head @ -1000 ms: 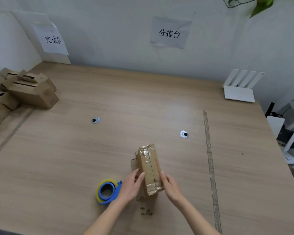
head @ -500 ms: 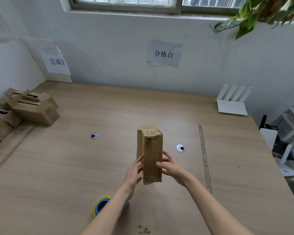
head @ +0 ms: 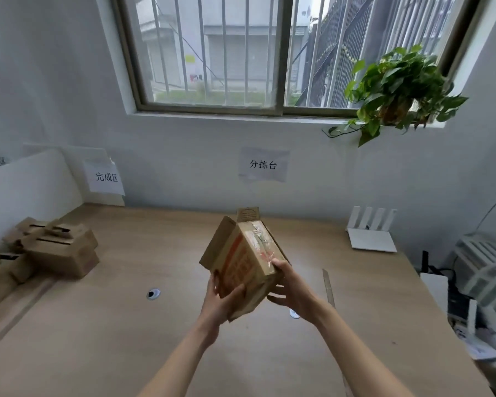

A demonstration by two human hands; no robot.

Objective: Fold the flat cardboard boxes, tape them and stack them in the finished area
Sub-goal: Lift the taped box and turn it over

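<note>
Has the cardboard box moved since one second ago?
Yes. The cardboard box, then standing on the table, is now lifted clear of it and tilted, gripped by the left hand and right hand.

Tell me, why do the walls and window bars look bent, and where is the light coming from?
Head view: the wide-angle lens bows the window frame and table edges; daylight from the window lights the scene; the tape on the box held by the left hand and right hand glints; the stacked boxes look slightly soft.

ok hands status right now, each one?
Left hand: holding the taped brown cardboard box, thumb curled onto its printed face.
Right hand: holding the same box from its other side.
</note>
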